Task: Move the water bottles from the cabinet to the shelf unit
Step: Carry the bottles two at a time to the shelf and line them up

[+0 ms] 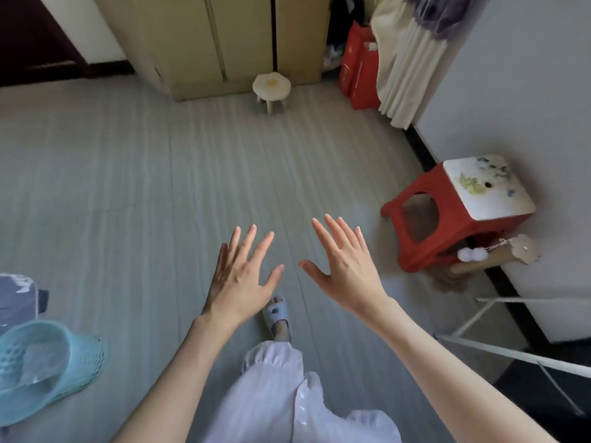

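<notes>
My left hand [241,276] and my right hand [343,266] are stretched out side by side over the grey floor, palms down, fingers spread, holding nothing. A beige cabinet [224,39] with shut doors stands at the far end of the room. No water bottle shows anywhere. A white metal frame [499,346], perhaps part of a shelf unit, sits at the lower right edge.
A small white round stool [271,86] stands before the cabinet. A red plastic stool [457,212] is by the right wall. Red bags [359,71] and hanging cloth fill the far right corner. A light blue plastic basket [44,362] lies at the lower left.
</notes>
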A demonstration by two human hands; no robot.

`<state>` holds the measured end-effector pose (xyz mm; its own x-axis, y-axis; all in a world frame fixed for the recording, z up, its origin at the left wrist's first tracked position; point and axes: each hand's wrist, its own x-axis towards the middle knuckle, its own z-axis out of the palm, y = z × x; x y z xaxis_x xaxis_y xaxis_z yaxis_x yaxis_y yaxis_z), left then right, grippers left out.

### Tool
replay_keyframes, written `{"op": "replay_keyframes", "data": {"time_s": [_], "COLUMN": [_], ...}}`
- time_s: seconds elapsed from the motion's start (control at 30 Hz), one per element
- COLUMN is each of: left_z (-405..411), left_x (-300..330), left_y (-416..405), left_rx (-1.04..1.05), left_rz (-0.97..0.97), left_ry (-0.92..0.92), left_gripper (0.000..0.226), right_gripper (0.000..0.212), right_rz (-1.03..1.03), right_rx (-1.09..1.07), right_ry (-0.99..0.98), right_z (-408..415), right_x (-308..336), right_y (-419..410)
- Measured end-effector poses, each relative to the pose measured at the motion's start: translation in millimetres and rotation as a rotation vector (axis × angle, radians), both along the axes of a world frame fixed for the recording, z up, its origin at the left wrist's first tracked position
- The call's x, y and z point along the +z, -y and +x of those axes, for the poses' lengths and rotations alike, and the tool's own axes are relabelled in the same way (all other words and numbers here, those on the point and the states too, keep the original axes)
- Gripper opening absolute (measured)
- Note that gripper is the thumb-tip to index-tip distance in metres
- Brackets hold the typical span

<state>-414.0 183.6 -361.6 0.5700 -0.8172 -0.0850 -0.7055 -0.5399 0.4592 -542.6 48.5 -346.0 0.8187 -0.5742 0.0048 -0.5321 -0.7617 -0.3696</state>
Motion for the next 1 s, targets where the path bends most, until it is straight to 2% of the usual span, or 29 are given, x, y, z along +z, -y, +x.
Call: {"op": "replay_keyframes", "data": {"time_s": [0.33,0.73,1.0], "left_z": [204.3,400.5,538.0], "left_x": [3.6,0.5,28.9], "left_y": [166.0,346.9,478.4], "left_rx": [0.069,0.166,0.240], "left_rz": [-0.016,0.014,-0.043], "left_ry": [-0.004,-0.001,0.024], "left_gripper": [0.076,0.077,0.074], "right_gripper": [0.076,0.078,0.069], "right_rz": [-0.022,-0.015,-0.031], "right_rx": [0.043,0.150,0.238], "right_ry": [-0.005,-0.010,0.055], "right_z": [203.8,410.8,565.5], "right_x": [4.1,-5.0,24.3], "right_y": [177.7,379.1,525.0]}}
